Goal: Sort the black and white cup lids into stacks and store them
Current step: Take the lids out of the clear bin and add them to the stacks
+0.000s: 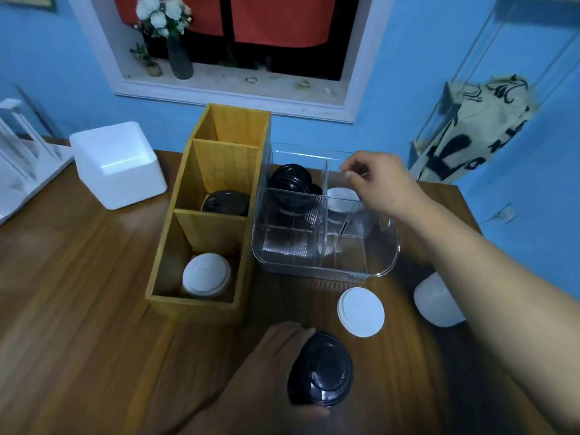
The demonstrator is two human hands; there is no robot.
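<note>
The left hand (270,356) is low at the near edge of the table (78,309), its fingers curled around the side of a stack of black lids (321,370) that it grips with the top facing the camera. The right hand (379,183) reaches across to the far right part of the clear organizer (389,265). Its thumb and forefinger are drawn close together just above the back right compartment. Whether they pinch the clear divider or hold nothing cannot be told.

Under that hand, a stack of white lids (342,199) sits in the back right compartment. A pile of black lids (292,180) leans in the back left one. On the table between the hands, just in front of the organizer, lies a single white lid (361,312). A rounded white object (436,302) stands further right, partly hidden by the right forearm.

Touching the organizer's left side is a long wooden box (163,277) with three compartments: white lids (206,274) in the nearest, black lids (224,202) in the middle.

A white foam box (116,164) stands to the left. On the window ledge behind is a vase of flowers (179,58), and a printed cloth bag (470,127) hangs on the blue wall at right.
</note>
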